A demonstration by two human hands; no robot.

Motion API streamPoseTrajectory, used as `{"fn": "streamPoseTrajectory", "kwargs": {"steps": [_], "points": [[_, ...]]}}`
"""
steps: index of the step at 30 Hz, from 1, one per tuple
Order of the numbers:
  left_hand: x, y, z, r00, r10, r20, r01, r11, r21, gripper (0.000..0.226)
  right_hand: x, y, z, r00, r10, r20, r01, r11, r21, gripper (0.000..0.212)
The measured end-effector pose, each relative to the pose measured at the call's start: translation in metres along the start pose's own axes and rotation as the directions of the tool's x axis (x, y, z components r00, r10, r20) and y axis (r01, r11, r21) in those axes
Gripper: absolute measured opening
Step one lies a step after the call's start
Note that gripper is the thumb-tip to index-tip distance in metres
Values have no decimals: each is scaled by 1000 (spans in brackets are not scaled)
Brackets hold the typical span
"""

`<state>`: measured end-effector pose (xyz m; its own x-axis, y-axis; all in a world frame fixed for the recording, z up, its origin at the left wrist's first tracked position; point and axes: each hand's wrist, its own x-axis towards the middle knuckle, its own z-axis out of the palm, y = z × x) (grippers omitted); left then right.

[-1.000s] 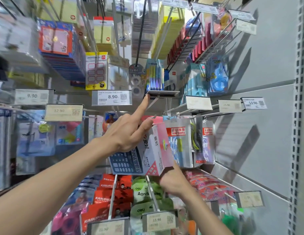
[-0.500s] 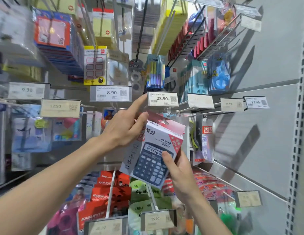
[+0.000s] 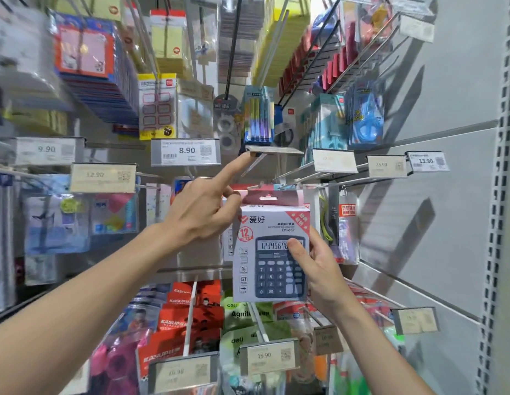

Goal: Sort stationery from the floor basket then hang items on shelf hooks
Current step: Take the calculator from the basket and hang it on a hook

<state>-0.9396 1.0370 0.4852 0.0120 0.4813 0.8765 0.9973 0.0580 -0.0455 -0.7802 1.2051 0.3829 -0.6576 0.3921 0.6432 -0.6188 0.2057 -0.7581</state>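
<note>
Grey back panel (image 3: 436, 212), fully stocked with pegs of hanging packs.

Calculator box (image 3: 269, 269): count 1, upright, face toward camera, just below and in front of the target hook (image 3: 252, 165).

Right hand (image 3: 319, 269): grips the box's right edge, thumb across the printed display.

Left hand (image 3: 199, 215): index finger straight, tip pushing the price label (image 3: 273, 151) up to horizontal. Its other fingers curl at the box's top left corner; whether they pinch the box I cannot tell.

Hang tab (image 3: 268, 198): 1 slot, not yet on the hook.

Step, as judged: hanging. Next move calls for raising the box, lining the slot up with the hook's tip, sliding it back, then letting the label drop.

Legible price figures: 6.
</note>
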Motion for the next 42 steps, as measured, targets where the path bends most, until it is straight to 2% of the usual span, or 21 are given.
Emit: {"fn": "streamPoseTrajectory", "kwargs": {"steps": [6,12,16,36,42], "points": [[1,-4,-14,992,-70,109,57,992,114,92,10,-5,7,1000,-15,15,14,999,29,50],[7,-2,-21,977,-124,175,106,988,113,95,14,-9,7,1000,-16,-9,17,998,59,48],[8,6,-20,966,-131,221,105,987,125,106,17,-12,6,999,-18,-26,19,1000,24,43],[6,-1,-17,959,-146,244,93,972,217,121,24,-9,7,994,30,-104,-35,998,-45,29],[7,-5,-14,956,-154,248,92,965,244,120,40,-2,10,986,76,-147,-102,978,-181,21]]}}
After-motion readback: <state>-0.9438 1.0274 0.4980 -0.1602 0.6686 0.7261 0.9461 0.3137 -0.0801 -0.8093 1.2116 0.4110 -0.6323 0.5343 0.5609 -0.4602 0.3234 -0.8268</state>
